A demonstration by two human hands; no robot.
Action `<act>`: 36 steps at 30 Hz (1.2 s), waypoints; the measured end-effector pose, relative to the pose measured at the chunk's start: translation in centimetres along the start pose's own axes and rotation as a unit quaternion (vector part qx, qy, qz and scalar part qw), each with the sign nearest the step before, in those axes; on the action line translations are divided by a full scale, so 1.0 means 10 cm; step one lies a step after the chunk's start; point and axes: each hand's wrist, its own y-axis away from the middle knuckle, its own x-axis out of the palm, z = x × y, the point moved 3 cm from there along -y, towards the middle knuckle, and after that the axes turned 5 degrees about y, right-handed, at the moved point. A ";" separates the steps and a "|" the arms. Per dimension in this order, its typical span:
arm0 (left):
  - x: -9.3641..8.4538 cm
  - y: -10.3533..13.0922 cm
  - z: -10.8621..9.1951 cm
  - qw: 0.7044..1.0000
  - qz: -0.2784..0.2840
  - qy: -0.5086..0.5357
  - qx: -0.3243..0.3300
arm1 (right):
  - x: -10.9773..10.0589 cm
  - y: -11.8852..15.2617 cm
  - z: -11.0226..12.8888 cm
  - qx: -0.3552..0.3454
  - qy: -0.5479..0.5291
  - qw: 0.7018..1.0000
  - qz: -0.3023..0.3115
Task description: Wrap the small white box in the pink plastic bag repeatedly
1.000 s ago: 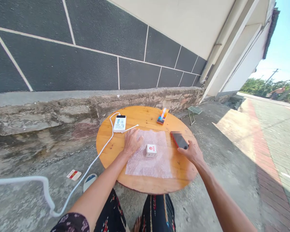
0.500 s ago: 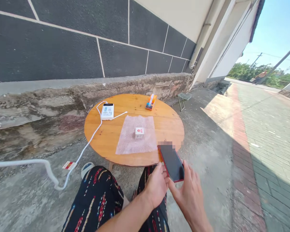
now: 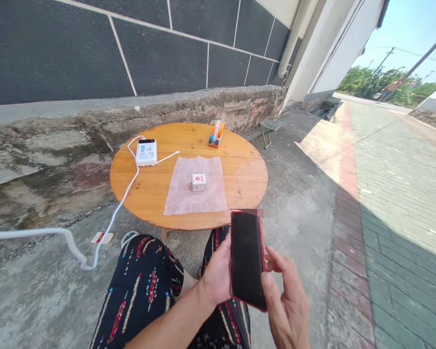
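Observation:
A smartphone (image 3: 247, 257) with a dark screen and red edges is over my lap, just in front of the table's near edge. My left hand (image 3: 218, 276) grips it along its left side, with part of the fingers hidden behind it. My right hand (image 3: 287, 295) is by the phone's right edge, thumb tip at that edge and fingers partly bent, apart from the thumb. Beyond the phone, a small white box (image 3: 199, 182) with red print rests on a pale pinkish sheet (image 3: 174, 194).
The round wooden table (image 3: 247, 179) also bears an orange tape dispenser (image 3: 217, 134) and a white device (image 3: 146, 152). A white cable (image 3: 112, 218) runs from the device off the left side. A folding stool (image 3: 269, 128) stands behind, near the wall (image 3: 76, 53).
The phone has come nearer to me and turned more upright in view. My left hand has moved onto its left side, while the right hand has loosened at its right edge.

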 end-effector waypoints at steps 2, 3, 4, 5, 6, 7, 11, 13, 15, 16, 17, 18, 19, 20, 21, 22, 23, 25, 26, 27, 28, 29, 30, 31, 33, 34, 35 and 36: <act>0.06 0.02 -0.02 1.000 0.013 0.004 0.006 | 0.05 -0.02 0.07 -0.009 -0.003 1.000 -0.009; 0.07 0.02 -0.03 1.000 0.017 0.006 0.010 | 0.07 -0.01 0.10 -0.013 0.002 1.000 -0.015; 0.07 0.03 -0.04 1.000 0.022 0.006 0.014 | 0.09 0.00 0.11 -0.018 0.010 1.000 -0.020; 0.07 0.04 -0.06 0.999 0.028 0.005 0.019 | 0.10 0.01 0.13 -0.024 0.017 0.999 -0.022; 0.06 0.04 -0.07 0.999 0.034 0.004 0.022 | 0.11 0.02 0.13 -0.030 0.024 0.999 -0.022; 0.04 0.05 -0.08 0.999 0.039 0.004 0.025 | 0.12 0.02 0.14 -0.036 0.031 0.999 -0.021; 0.01 0.09 -0.10 0.999 0.046 0.012 0.022 | 0.14 0.02 0.17 -0.055 0.048 0.997 -0.025; 0.02 0.11 -0.10 0.999 0.047 0.014 0.023 | 0.14 0.03 0.18 -0.060 0.047 0.997 -0.027; 0.03 0.14 -0.11 0.998 0.048 0.015 0.024 | 0.15 0.04 0.20 -0.059 0.044 0.997 -0.026; 0.04 0.15 -0.11 0.998 0.049 0.014 0.025 | 0.15 0.05 0.21 -0.059 0.042 0.997 -0.025; 0.05 0.16 -0.11 0.998 0.050 0.012 0.026 | 0.15 0.06 0.22 -0.060 0.040 0.997 -0.023; 0.06 0.18 -0.12 0.998 0.050 0.009 0.028 | 0.15 0.06 0.23 -0.061 0.036 0.997 -0.021; 0.07 0.19 -0.13 0.998 0.050 0.005 0.029 | 0.15 0.06 0.23 -0.062 0.032 0.997 -0.019; 0.08 0.20 -0.13 0.998 0.049 0.000 0.031 | 0.16 0.06 0.24 -0.064 0.028 0.997 -0.017; 0.09 0.21 -0.14 0.998 0.048 -0.005 0.033 | 0.16 0.07 0.24 -0.066 0.026 0.997 -0.017; 0.09 0.22 -0.14 0.998 0.046 -0.009 0.037 | 0.16 0.07 0.24 -0.065 0.027 0.997 -0.019; 0.10 0.23 -0.15 0.998 0.043 -0.012 0.042 | 0.17 0.07 0.23 -0.063 0.028 0.997 -0.022; 0.09 0.26 -0.16 0.998 0.027 -0.020 0.054 | 0.19 0.09 0.19 -0.055 0.026 0.998 -0.030; 0.08 0.27 -0.16 0.998 0.015 -0.029 0.061 | 0.20 0.10 0.17 -0.051 0.021 0.998 -0.035; 0.07 0.28 -0.16 0.997 0.000 -0.042 0.069 | 0.21 0.11 0.14 -0.047 0.016 0.998 -0.040; 0.06 0.30 -0.16 0.995 -0.018 -0.059 0.076 | 0.23 0.13 0.12 -0.044 0.011 0.998 -0.046; 0.05 0.32 -0.16 0.993 -0.034 -0.077 0.083 | 0.24 0.14 0.11 -0.041 0.007 0.998 -0.050; 0.05 0.33 -0.16 0.991 -0.049 -0.092 0.088 | 0.25 0.15 0.10 -0.039 0.003 0.998 -0.053; 0.05 0.35 -0.16 0.988 -0.062 -0.104 0.094 | 0.26 0.16 0.11 -0.035 0.000 0.998 -0.053; 0.06 0.38 -0.16 0.984 -0.082 -0.111 0.110 | 0.28 0.16 0.12 -0.017 -0.008 0.999 -0.047; 0.06 0.40 -0.16 0.982 -0.091 -0.109 0.121 | 0.29 0.16 0.14 -0.003 -0.014 0.999 -0.040; 0.07 0.41 -0.16 0.980 -0.100 -0.105 0.134 | 0.30 0.16 0.15 0.010 -0.020 0.999 -0.031; 0.08 0.42 -0.16 0.978 -0.107 -0.099 0.147 | 0.31 0.16 0.16 0.023 -0.029 0.999 -0.021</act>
